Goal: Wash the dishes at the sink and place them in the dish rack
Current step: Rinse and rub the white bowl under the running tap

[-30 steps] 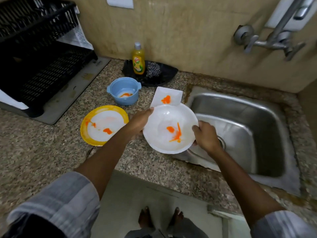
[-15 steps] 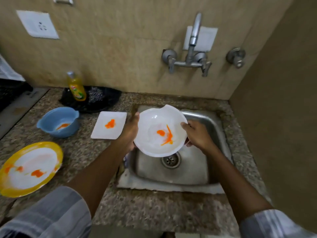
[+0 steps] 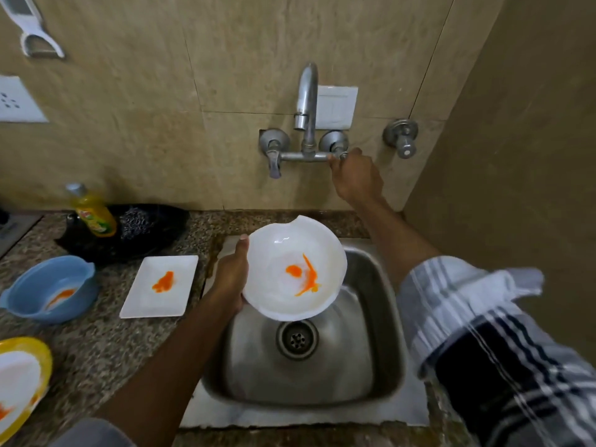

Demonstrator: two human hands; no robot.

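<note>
Nothing is washed yet: the left hand holds the dirty white bowl over the sink, the right hand grips the tap handle, and three dirty dishes wait on the counter's left side.

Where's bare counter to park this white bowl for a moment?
Bare granite lies in front of the square plate, between the sink and the yellow plate. Further back is crowded: blue bowl, soap bottle, black tray.
</note>
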